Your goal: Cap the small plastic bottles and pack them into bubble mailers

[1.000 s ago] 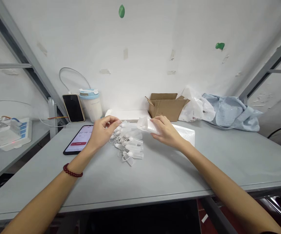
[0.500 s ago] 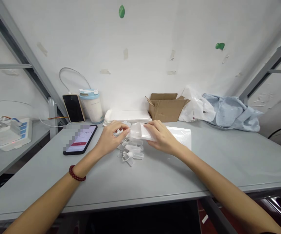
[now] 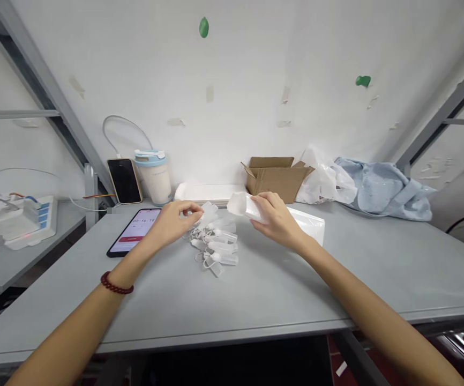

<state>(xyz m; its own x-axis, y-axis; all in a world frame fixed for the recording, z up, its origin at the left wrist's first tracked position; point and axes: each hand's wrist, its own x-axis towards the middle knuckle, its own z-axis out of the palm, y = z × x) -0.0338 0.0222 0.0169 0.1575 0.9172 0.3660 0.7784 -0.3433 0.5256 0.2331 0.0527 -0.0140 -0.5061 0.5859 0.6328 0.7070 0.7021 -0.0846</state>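
Observation:
A pile of small translucent plastic bottles (image 3: 221, 247) with white caps and looped cords lies on the grey desk. At the pile's upper left, my left hand (image 3: 176, 222) has thumb and index finger brought together, right beside some bottles. Whether a cord or bottle is between those fingertips is hidden. My right hand (image 3: 276, 220) is wrapped round a long white plastic mailer bag (image 3: 309, 225) to the right of the pile. The bag's mouth (image 3: 238, 203) gapes toward the left, and its far end extends past my wrist.
Behind the pile lie flat white packages (image 3: 211, 193), next to an open cardboard box (image 3: 278, 182). A white plastic bag (image 3: 324, 179) and blue cloth (image 3: 384, 185) are at right. A lidded cup (image 3: 154, 179), a propped phone (image 3: 125, 181) and a flat phone (image 3: 129, 233) are at left.
My left hand has drawn back from the bag's mouth to the left, over the pile's edge. The bag's opening is now uncovered and tipped slightly upward in my right hand.

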